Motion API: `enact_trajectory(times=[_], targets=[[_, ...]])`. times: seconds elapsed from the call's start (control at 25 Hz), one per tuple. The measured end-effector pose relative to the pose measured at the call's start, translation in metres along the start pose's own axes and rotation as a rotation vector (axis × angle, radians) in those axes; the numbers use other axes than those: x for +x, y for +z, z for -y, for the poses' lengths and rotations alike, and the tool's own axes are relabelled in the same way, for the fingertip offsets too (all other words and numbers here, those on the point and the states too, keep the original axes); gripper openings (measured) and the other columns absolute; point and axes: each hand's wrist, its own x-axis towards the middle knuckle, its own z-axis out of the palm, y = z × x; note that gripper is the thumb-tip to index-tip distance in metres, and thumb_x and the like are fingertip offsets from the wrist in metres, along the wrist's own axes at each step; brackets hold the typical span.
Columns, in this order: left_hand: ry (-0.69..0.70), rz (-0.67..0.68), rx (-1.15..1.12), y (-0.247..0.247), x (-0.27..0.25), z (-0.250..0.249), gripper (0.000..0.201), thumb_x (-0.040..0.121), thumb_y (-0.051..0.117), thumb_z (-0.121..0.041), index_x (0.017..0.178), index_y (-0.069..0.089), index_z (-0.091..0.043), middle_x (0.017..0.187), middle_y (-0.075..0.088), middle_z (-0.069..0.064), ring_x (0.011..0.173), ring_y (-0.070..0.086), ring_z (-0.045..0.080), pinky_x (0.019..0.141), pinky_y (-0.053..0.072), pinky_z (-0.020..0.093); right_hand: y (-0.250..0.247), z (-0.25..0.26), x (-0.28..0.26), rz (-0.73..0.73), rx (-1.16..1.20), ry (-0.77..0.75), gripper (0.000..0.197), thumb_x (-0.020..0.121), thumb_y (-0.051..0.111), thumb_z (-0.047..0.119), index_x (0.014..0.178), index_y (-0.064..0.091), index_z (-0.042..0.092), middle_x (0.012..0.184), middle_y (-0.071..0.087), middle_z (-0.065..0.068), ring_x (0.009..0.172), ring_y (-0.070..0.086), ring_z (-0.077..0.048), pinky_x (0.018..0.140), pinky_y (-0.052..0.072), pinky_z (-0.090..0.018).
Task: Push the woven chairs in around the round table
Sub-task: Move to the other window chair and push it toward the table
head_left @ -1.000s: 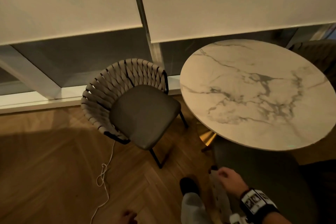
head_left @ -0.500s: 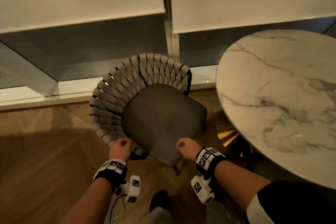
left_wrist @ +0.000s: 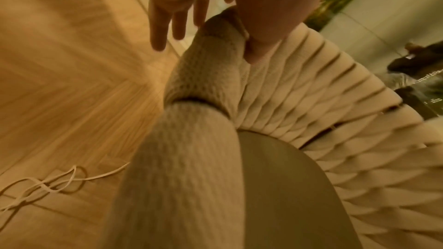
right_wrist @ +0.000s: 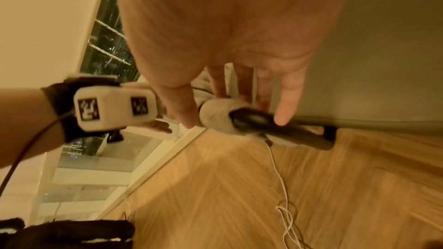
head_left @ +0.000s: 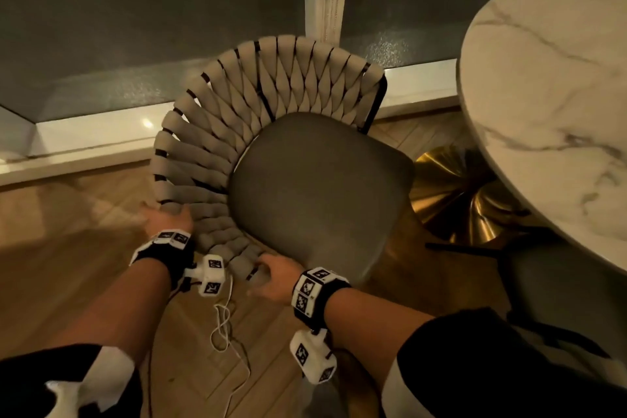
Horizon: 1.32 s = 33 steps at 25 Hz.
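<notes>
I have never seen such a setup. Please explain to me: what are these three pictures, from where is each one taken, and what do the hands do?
No machine: a person wears three cameras. The head view looks down at both arms; the wrist views look along each hand. A woven chair stands on the wooden floor, beside a round marble table. The left hand rests on the chair's woven rim with fingers straight. The right hand touches the rim's near end, fingers loosely around it. A white cable lies on the floor. Nothing is lifted.
</notes>
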Motion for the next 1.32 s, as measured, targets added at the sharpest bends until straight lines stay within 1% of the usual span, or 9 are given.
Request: enact_trajectory(times=[0.08,0.24,0.48,0.64,0.76,1.0,1.12,1.2,1.32], targets=[[0.022,0.040,-0.014,0.004,0.009,0.001,0.065,0.092,0.061,-0.024,0.146,0.031,-0.002,0.147,0.043,0.026,0.131,0.046,0.043,0.109,0.036,0.048,0.018,0.009,0.018,-0.012,-0.104,0.016,0.084,0.080,0.070,0.049,0.148,0.032,0.019,0.155,0.036,-0.010,0.139,0.039,-0.032,0.114,0.036,-0.043],[0.037,0.041,-0.068,0.006,0.005,0.002,0.048,0.093,0.058,-0.015,0.136,0.045,0.002,0.138,0.052,0.029,0.126,0.051,0.045,0.103,0.040,0.049,0.033,0.005,0.026,-0.119,-0.110,0.018,0.063,0.088,0.061,0.033,0.144,0.037,0.018,0.153,0.038,-0.013,0.139,0.038,-0.034,0.116,0.034,-0.046],[-0.123,0.193,-0.163,0.009,-0.034,0.014,0.069,0.085,0.065,-0.027,0.142,0.032,-0.010,0.142,0.049,0.024,0.124,0.053,0.044,0.103,0.045,0.054,0.015,-0.022,0.001,-0.049,-0.222,0.116,0.045,0.095,0.053,0.012,0.140,0.047,0.008,0.142,0.051,-0.018,0.129,0.050,-0.034,0.106,0.042,-0.040],[-0.197,0.246,-0.199,0.021,-0.092,0.020,0.078,0.072,0.078,-0.037,0.133,0.039,-0.008,0.133,0.056,0.024,0.116,0.058,0.044,0.097,0.050,0.051,-0.010,-0.065,-0.042,-0.056,-0.241,0.146,0.045,0.095,0.050,0.019,0.140,0.048,0.023,0.142,0.054,-0.008,0.125,0.055,-0.027,0.106,0.045,-0.039],[-0.190,0.245,-0.155,0.039,-0.137,0.023,0.075,0.074,0.079,-0.036,0.131,0.044,-0.004,0.133,0.056,0.024,0.118,0.057,0.043,0.093,0.048,0.046,-0.037,-0.097,-0.075,-0.109,-0.124,0.190,0.037,0.091,0.053,0.013,0.124,0.061,0.027,0.117,0.068,-0.002,0.093,0.062,-0.020,0.089,0.054,-0.037],[-0.261,0.228,-0.203,0.080,-0.208,0.027,0.073,0.077,0.077,-0.031,0.132,0.040,-0.001,0.132,0.056,0.028,0.117,0.058,0.045,0.097,0.049,0.052,-0.069,-0.148,-0.129,-0.112,-0.059,0.179,0.036,0.095,0.051,0.014,0.126,0.061,0.028,0.082,0.051,0.022,0.069,0.046,0.001,0.063,0.037,-0.018],[-0.358,0.212,-0.286,0.089,-0.227,0.026,0.078,0.075,0.077,-0.031,0.135,0.034,-0.005,0.133,0.053,0.028,0.116,0.057,0.046,0.098,0.048,0.054,-0.078,-0.174,-0.148,-0.091,-0.137,0.224,0.032,0.092,0.054,0.016,0.119,0.064,0.030,0.090,0.060,0.011,0.084,0.057,-0.011,0.072,0.043,-0.026],[-0.320,0.174,-0.293,0.086,-0.225,0.021,0.077,0.076,0.075,-0.032,0.136,0.032,-0.010,0.132,0.054,0.027,0.114,0.057,0.046,0.096,0.048,0.054,-0.080,-0.192,-0.155,-0.096,-0.153,0.277,0.030,0.089,0.055,0.018,0.113,0.065,0.035,0.092,0.060,0.009,0.093,0.063,-0.020,0.075,0.047,-0.032],[-0.201,0.133,-0.212,0.073,-0.196,0.011,0.081,0.082,0.072,-0.033,0.147,0.027,-0.014,0.136,0.052,0.028,0.119,0.054,0.048,0.097,0.046,0.054,-0.075,-0.217,-0.160,-0.138,-0.168,0.334,0.035,0.086,0.055,0.020,0.116,0.063,0.037,0.114,0.060,0.000,0.108,0.059,-0.027,0.087,0.052,-0.040]])
